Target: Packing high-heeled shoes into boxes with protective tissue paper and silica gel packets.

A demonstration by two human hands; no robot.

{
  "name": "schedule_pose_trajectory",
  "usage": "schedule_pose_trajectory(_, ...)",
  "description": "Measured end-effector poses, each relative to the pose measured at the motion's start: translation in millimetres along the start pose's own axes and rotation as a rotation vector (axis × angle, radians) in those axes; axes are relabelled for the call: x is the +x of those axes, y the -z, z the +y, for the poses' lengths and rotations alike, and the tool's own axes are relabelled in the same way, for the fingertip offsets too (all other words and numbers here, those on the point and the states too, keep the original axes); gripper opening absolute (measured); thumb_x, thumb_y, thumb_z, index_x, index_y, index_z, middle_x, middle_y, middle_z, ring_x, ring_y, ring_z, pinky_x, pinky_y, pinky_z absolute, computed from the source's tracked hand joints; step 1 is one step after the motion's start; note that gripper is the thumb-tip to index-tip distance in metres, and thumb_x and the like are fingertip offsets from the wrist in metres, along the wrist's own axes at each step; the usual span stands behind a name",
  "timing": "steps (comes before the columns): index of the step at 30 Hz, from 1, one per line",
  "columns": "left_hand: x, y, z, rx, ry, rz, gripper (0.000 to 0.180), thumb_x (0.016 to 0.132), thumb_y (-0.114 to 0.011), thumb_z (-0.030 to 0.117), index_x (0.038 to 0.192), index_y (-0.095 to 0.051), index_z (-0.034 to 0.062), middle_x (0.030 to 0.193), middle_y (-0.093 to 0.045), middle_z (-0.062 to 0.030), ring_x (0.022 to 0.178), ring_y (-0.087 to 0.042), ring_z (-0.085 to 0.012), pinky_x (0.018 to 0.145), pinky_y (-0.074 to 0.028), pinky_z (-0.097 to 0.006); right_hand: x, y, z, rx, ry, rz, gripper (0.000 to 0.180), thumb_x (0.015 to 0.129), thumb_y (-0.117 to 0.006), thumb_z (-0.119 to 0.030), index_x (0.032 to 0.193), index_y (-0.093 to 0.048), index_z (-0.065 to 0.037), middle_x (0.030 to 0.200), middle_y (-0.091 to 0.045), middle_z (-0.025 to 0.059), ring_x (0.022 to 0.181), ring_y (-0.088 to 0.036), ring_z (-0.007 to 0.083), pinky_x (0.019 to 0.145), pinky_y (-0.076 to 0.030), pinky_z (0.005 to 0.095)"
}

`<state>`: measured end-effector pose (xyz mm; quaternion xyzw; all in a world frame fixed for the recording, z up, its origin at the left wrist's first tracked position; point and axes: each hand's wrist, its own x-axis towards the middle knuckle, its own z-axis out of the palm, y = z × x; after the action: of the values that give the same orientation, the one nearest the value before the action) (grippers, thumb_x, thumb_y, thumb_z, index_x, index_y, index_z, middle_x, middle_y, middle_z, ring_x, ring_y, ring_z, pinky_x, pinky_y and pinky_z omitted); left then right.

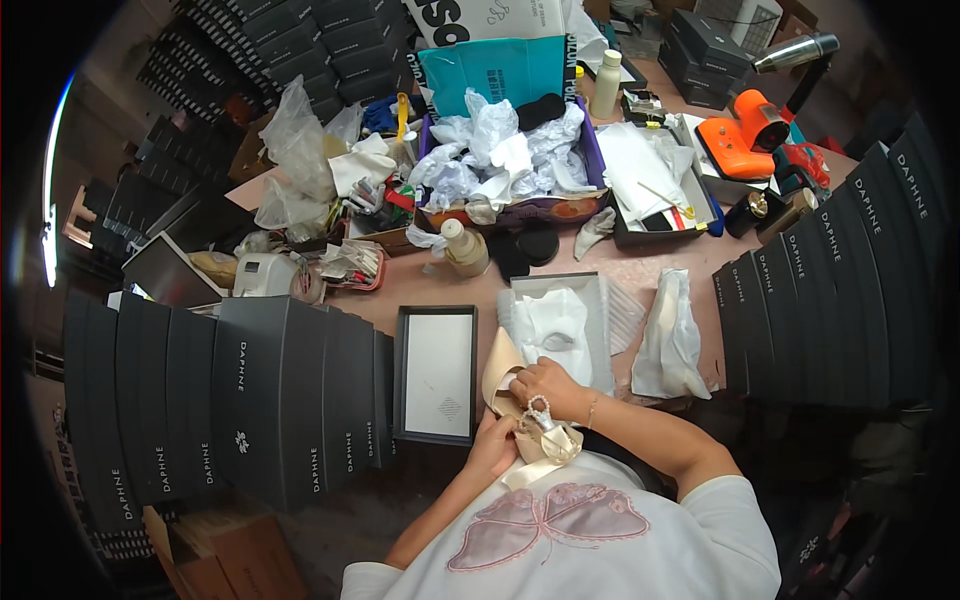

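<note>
A beige pointed-toe shoe is held close to my chest, its toe pointing away from me. My left hand is closed around the near part of the shoe from below. The fingers of my right hand are curled in at the shoe's opening; a bit of white shows there, and what they pinch is hidden. A string of pearl-like beads and a cream satin bow hang at the near end, below my right hand. Just beyond, an open box holds white tissue paper.
An open dark box lid lies to the left. Stacked dark shoeboxes wall the left, and more the right. A white wrapped bundle lies right of the tissue. Behind are a bottle, a crumpled-paper box and an orange tool.
</note>
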<state>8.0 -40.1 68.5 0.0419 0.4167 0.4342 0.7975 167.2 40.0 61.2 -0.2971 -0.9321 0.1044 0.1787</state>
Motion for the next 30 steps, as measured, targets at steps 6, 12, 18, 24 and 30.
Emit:
schedule_pose_trajectory(6,7.4,-9.0,13.7,-0.021,-0.083,0.133,0.048,0.084,-0.045,-0.004,0.13,-0.037,0.007,0.108,-0.054,-0.0117,0.1,-0.057,-0.0233,0.09,-0.048,-0.04,-28.8,52.1,32.5,-0.071,-0.51,0.167,0.029,0.075,-0.068,-0.019,0.095,-0.061,0.001,0.076,-0.061,0.0129,0.069,-0.062,0.0277,0.068,-0.048,0.0365)
schedule_pose_trajectory(12,3.6,-19.0,11.1,0.115,-0.122,-0.209,0.059,0.086,-0.051,0.016,0.141,-0.029,0.0118,0.124,-0.049,-0.0084,0.113,-0.049,-0.0198,0.093,-0.044,-0.039,17.7,45.8,-17.2,0.886,-0.429,-0.01,0.067,0.09,-0.056,-0.028,0.141,-0.025,0.003,0.111,-0.05,0.028,0.103,-0.053,0.0371,0.091,-0.04,0.0384)
schedule_pose_trajectory(18,-17.0,-39.0,5.8,-0.019,-0.12,-0.166,0.055,0.097,-0.034,0.048,0.138,-0.034,0.0094,0.13,-0.048,-0.0103,0.121,-0.047,-0.0255,0.102,-0.038,-0.041,2.6,51.1,-38.3,0.908,-0.338,0.125,0.071,0.09,-0.056,-0.031,0.143,-0.022,0.003,0.117,-0.046,0.0275,0.104,-0.05,0.0363,0.094,-0.038,0.0383)
schedule_pose_trajectory(24,-15.8,-40.2,3.0,0.024,0.064,-0.036,0.067,0.095,-0.027,0.06,0.141,-0.031,0.0115,0.135,-0.044,-0.0106,0.122,-0.047,-0.0246,0.102,-0.039,-0.041,-12.4,42.6,-37.6,0.717,-0.402,-0.044,0.057,0.091,-0.051,-0.043,0.117,-0.047,0.008,0.105,-0.05,0.0273,0.097,-0.051,0.0405,0.1,-0.035,0.0398)
schedule_pose_trajectory(30,-14.0,-56.6,9.8,0.131,0.046,-0.068,0.078,0.09,-0.025,0.069,0.143,-0.028,0.012,0.144,-0.036,-0.0085,0.128,-0.042,-0.0254,0.106,-0.035,-0.042,15.6,-0.4,-24.2,0.431,-0.453,-0.053,0.059,0.094,-0.039,-0.05,0.097,-0.054,0.007,0.098,-0.052,0.0255,0.1,-0.048,0.0394,0.094,-0.028,0.0634)
